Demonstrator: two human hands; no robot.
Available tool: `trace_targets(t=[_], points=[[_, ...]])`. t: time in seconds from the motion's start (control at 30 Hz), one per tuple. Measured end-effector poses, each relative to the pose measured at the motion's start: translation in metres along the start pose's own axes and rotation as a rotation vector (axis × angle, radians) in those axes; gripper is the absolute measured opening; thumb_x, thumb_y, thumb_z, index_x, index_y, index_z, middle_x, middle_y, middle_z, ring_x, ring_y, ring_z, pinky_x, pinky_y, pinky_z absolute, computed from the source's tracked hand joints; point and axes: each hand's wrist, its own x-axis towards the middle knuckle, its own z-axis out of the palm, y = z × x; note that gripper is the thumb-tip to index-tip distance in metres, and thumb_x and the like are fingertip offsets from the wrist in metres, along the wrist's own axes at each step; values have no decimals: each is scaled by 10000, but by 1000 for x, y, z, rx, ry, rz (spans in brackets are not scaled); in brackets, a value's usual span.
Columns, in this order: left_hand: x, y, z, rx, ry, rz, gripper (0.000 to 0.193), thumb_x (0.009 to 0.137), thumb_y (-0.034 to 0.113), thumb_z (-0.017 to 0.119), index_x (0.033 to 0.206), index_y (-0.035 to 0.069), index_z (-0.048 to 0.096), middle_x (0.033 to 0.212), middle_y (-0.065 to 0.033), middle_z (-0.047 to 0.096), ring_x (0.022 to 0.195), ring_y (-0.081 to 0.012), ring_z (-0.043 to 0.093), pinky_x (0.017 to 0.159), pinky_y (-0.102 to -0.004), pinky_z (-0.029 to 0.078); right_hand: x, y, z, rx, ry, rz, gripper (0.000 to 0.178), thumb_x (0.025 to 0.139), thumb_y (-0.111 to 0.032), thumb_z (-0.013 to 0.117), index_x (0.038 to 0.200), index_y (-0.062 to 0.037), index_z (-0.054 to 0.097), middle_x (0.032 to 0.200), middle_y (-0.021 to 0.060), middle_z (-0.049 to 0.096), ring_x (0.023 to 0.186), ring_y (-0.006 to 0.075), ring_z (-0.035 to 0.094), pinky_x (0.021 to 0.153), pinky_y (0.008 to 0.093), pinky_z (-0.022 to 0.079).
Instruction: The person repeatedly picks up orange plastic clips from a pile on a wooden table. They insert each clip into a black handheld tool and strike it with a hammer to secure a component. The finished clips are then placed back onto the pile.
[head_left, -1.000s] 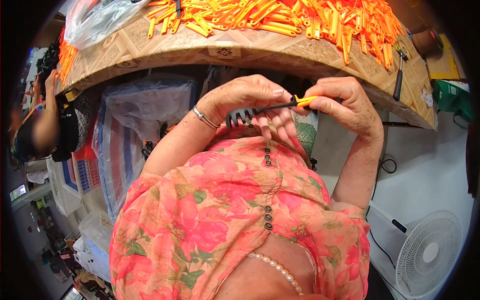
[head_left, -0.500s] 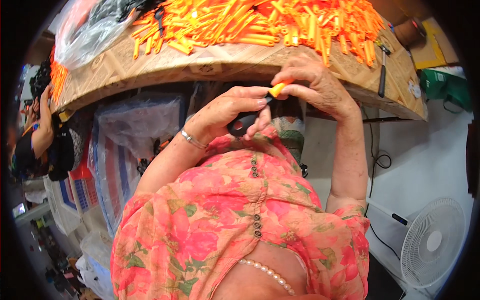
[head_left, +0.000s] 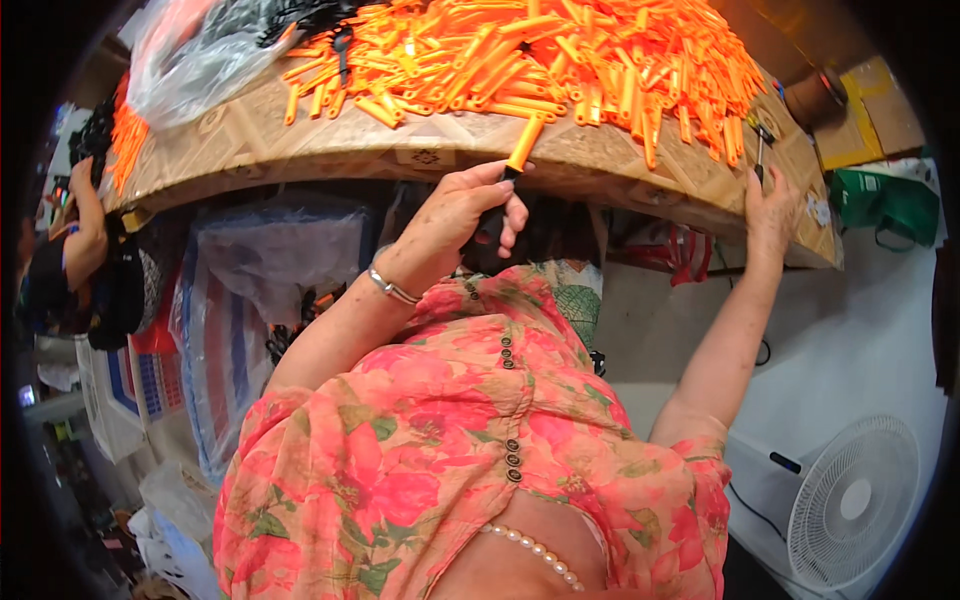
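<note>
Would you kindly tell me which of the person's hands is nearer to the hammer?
Right. The right hand is at the handle of the hammer; the left hand is well to its left, holding an orange-handled tool.

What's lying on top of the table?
A pile of orange handles, a plastic bag, black pieces and a hammer at the right hand. The table beneath the pile is hidden.
</note>
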Motion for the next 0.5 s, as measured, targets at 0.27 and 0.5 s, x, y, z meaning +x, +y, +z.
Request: trace_targets(t=[0.27, 0.5], points=[[3, 8, 7, 27, 25, -51, 313, 986, 136, 428, 1259, 22, 532, 720, -42, 605, 538, -109, 551, 478, -232, 474, 18, 47, 8, 235, -269, 93, 490, 886, -236, 509, 1356, -97, 522, 915, 201, 681, 822, 323, 655, 734, 415, 504], [4, 10, 1, 37, 28, -50, 307, 980, 162, 438, 1218, -6, 534, 745, -39, 616, 583, -111, 560, 525, -245, 476, -109, -107, -81, 1113, -688, 30, 502, 953, -60, 509, 1441, -162, 452, 951, 12, 624, 668, 71, 483, 616, 232, 460]])
